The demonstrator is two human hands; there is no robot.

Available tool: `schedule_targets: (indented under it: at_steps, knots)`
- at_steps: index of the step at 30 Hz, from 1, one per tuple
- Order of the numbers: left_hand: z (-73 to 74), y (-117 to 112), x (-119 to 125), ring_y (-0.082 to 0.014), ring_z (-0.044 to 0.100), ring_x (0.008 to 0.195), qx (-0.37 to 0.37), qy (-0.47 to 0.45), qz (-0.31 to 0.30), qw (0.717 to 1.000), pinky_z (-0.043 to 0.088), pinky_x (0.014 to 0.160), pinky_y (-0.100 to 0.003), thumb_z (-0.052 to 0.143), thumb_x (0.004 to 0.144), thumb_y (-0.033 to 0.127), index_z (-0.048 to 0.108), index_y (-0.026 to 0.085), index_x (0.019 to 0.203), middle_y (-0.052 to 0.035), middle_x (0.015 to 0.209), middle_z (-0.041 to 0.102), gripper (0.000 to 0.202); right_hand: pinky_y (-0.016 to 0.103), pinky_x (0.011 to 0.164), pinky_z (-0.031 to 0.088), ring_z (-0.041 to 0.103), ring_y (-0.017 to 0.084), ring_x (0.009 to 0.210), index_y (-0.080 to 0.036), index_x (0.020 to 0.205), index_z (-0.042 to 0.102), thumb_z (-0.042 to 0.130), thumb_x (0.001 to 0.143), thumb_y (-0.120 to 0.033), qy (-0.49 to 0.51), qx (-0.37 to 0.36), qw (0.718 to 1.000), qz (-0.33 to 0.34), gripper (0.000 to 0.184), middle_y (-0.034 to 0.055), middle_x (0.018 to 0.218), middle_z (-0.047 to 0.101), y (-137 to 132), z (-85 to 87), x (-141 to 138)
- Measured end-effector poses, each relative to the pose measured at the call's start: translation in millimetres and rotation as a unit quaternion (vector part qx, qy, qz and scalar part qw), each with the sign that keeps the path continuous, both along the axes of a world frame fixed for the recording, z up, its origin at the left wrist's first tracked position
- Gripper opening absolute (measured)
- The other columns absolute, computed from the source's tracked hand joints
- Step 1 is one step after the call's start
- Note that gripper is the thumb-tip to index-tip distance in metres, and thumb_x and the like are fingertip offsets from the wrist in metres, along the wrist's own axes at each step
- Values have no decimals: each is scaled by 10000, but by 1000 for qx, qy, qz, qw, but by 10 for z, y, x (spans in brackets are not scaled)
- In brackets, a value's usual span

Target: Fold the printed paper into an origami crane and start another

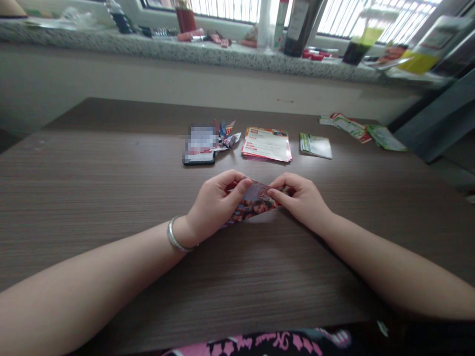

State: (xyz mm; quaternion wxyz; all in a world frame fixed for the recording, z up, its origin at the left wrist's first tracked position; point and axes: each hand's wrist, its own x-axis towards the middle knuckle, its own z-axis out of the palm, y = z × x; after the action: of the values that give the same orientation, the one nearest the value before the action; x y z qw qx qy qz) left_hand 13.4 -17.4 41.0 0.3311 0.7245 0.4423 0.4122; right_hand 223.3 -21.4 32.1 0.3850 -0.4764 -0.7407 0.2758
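Note:
A colourful printed paper sheet (255, 200) with pictures of people on it is stretched between my two hands, just above the table. My left hand (219, 200), a silver bangle at its wrist, pinches the left part between thumb and fingers. On the right end, my right hand (299, 195) grips the same sheet, thumb on top. Parts of the sheet lie hidden behind both hands. Beyond them sit a stack of printed cards (267, 145) and a folded paper figure (227, 138) in several colours.
A phone-like device (199, 162), partly blurred, lies left of the folded figure. A small green-and-white stack (316, 146) sits right of the cards, with green packets (386, 137) at the far right. Bottles (299, 27) and small items line the stone windowsill (148, 47) behind the table (92, 198).

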Motion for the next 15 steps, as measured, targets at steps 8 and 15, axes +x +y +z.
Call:
schedule_targets:
  at_steps: [8, 15]
  knots:
    - [-27, 11, -10, -98, 501, 595, 20, 1, -14, 1000, 396, 547, -197, 543, 911, 404, 624, 162, 816, 15, 673, 591, 273, 261, 633, 435, 570, 122, 689, -192, 795, 684, 666, 830, -285, -10, 11, 1000, -3, 102, 0, 762, 658, -7, 7, -5]
    - [-38, 36, -30, -87, 476, 592, 58, 16, -38, 997, 376, 548, -199, 527, 925, 333, 600, 155, 773, 28, 655, 545, 244, 258, 629, 425, 558, 117, 672, -188, 790, 682, 660, 834, -286, -22, 13, 1000, -4, 109, -2, 756, 658, -7, 14, 3]
